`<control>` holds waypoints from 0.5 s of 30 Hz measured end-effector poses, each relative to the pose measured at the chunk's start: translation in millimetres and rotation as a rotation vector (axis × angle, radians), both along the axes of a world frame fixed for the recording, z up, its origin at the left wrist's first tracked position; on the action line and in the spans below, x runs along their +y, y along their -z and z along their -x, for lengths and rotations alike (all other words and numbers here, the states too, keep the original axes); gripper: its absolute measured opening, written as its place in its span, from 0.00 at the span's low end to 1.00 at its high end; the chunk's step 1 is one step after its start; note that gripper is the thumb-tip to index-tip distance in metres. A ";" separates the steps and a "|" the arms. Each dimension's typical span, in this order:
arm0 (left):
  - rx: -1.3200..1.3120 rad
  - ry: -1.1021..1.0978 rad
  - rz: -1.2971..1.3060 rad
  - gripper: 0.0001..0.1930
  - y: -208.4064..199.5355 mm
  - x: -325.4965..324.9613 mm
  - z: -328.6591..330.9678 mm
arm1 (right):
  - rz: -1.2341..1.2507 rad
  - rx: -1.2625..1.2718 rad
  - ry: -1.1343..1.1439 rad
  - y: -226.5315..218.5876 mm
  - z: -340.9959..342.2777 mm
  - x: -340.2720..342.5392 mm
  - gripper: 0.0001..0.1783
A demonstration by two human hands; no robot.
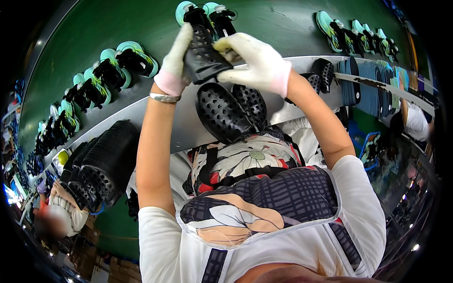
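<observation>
Above the near edge of the green belt, my gloved left hand is closed around the left side of a black, foot-shaped plastic shell with round holes. My gloved right hand meets the shell from the right, fingertips on its side and thumb at its lower end. Just beyond stands a pair of mint-green and black sports shoes, partly hidden by the shell. Close to my apron, a larger perforated black shell lies beside another perforated shell on the metal ledge.
Rows of similar shoes line the green belt on both sides. A thick stack of black perforated shells sits at left. To the right are more perforated shells and upright blue insoles. Another person works at far left.
</observation>
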State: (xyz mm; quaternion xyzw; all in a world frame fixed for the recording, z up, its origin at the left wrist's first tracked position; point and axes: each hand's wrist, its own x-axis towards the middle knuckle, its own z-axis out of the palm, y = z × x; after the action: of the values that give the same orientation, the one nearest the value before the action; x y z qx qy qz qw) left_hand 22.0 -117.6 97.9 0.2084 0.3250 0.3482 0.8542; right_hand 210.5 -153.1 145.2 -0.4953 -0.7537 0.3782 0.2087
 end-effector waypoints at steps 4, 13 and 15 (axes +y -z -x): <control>0.128 -0.282 0.000 0.21 4.0 -3.4 13.4 | 0.282 0.042 0.092 14.9 27.8 14.7 0.31; 0.311 -0.572 -0.022 0.22 62.2 4.3 2.3 | 0.324 -0.202 0.182 37.6 59.1 18.9 0.29; 0.339 -0.533 -0.102 0.24 72.2 7.2 -4.7 | 0.220 -0.407 0.123 40.3 51.0 28.4 0.28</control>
State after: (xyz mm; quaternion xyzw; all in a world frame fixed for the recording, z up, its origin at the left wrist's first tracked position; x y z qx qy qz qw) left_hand 26.7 -110.4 25.7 0.2135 0.4880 0.5358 0.6551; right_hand 159.5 -124.6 104.9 -0.6261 -0.7029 0.3369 0.0201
